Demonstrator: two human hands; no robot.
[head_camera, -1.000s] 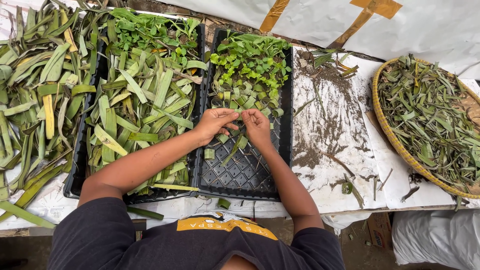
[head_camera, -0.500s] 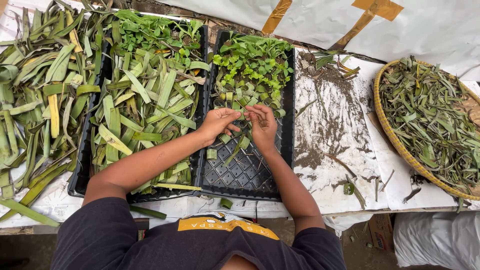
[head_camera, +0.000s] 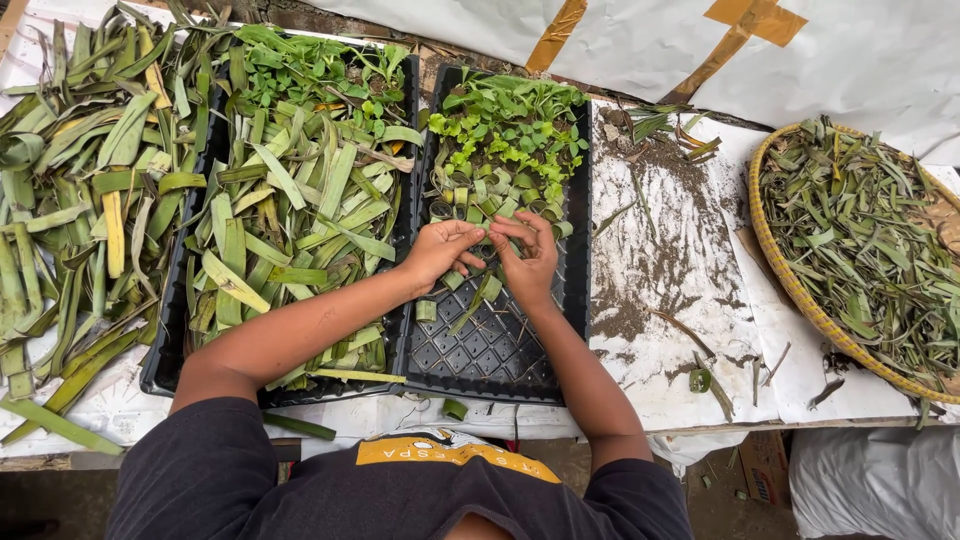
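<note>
My left hand (head_camera: 440, 250) and my right hand (head_camera: 528, 262) meet fingertip to fingertip over the middle of the black plastic seedling tray (head_camera: 575, 300), both pinched on a narrow strip of green leaf (head_camera: 487, 243) between them; I cannot tell whether the strip is already curled into a ring. At twelve o'clock from my hands the tray's cells hold small rolled leaf cups (head_camera: 470, 195), stiff little tubes, and beyond them a crowd of soft bright green seedlings (head_camera: 505, 130). At six o'clock the tray's gridded cells show bare, with a few loose leaf pieces (head_camera: 470, 300) lying there. At nine o'clock a second black tray (head_camera: 165, 350) is heaped with long flat blade-shaped leaves (head_camera: 290, 220). At three o'clock lies white sheeting smeared with dark crumbly soil (head_camera: 650, 270), and farther out a round woven basket (head_camera: 775, 270) of thin dry trimmings.
</note>
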